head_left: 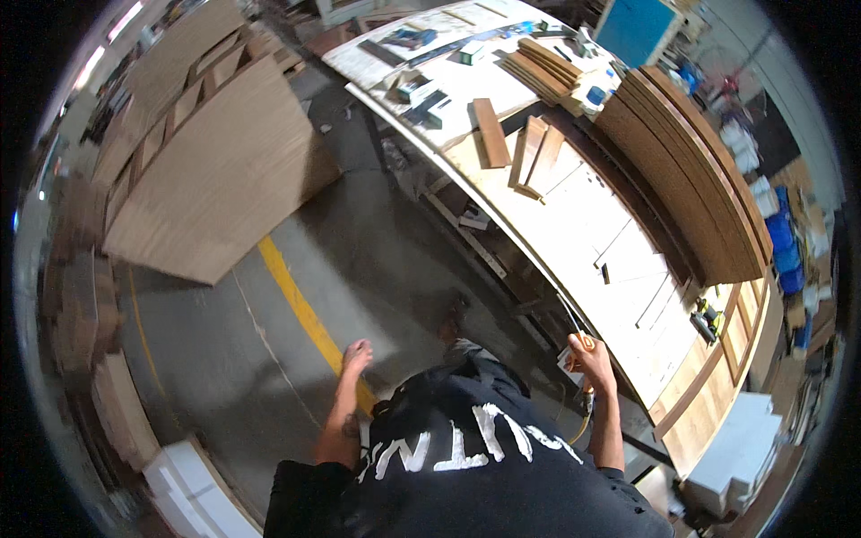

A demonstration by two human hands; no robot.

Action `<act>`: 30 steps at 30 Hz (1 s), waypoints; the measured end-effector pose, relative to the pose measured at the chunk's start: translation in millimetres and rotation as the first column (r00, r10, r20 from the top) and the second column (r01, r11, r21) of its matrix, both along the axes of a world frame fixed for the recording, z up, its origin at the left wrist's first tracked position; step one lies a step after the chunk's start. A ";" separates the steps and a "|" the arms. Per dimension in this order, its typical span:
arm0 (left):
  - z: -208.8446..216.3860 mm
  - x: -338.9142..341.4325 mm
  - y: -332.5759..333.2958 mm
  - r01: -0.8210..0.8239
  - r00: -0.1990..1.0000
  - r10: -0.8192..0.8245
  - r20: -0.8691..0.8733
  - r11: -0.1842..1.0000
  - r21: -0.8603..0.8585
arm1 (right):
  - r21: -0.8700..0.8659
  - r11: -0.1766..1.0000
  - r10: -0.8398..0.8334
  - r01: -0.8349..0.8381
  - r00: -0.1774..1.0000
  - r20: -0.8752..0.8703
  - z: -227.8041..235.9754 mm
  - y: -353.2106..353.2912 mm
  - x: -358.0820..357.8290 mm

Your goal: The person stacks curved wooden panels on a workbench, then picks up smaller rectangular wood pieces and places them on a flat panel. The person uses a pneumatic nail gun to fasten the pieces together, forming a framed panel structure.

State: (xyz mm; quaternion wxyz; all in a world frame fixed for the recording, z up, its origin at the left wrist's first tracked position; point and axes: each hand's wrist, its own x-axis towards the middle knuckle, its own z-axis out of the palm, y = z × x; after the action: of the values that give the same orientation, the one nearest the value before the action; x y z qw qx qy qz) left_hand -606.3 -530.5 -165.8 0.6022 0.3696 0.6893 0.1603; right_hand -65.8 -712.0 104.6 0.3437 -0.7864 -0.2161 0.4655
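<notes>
My right hand is closed round an air blow gun with an orange body. Its thin metal nozzle points away over the near edge of the workbench, and a yellowish hose hangs below my fist. My left hand hangs over the floor at my left side, fingers curled in, with nothing visible in it. On the bench lie short brown wood pieces, a small dark block and a black-and-yellow power tool. A stack of long curved brown boards stands along the far side.
Large wooden panels stand to the left beyond a yellow floor line. White boxes sit at the lower left, and grey-white boxes by the bench's right end. Several small boxes and brown strips lie on the far bench.
</notes>
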 end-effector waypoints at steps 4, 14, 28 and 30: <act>33.2 132.4 130.5 0.483 0.873 -0.427 -0.234 0.818 0.311 | -0.088 0.992 -0.081 0.096 0.984 0.159 11.4 55.0 8.8; 140.8 414.2 350.6 0.634 0.704 -0.592 -0.393 0.273 0.724 | -0.264 0.862 -0.266 0.432 0.830 0.490 14.2 46.9 45.3; 144.6 539.6 463.9 0.896 0.301 -0.618 -0.726 -0.077 0.437 | -0.340 0.922 -0.048 0.184 0.927 0.373 65.0 346.9 -33.3; 138.9 542.7 466.5 0.875 0.299 -0.599 -0.743 -0.139 0.464 | -0.387 0.900 -0.058 0.202 0.934 0.354 77.1 368.5 -27.2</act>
State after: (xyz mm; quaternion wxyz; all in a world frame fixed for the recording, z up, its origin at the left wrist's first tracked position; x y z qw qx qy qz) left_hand -63.6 -64.0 -26.9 0.1999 0.9501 0.2359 0.0410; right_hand -93.0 -343.4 181.7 0.1570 -0.9215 -0.1130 0.3367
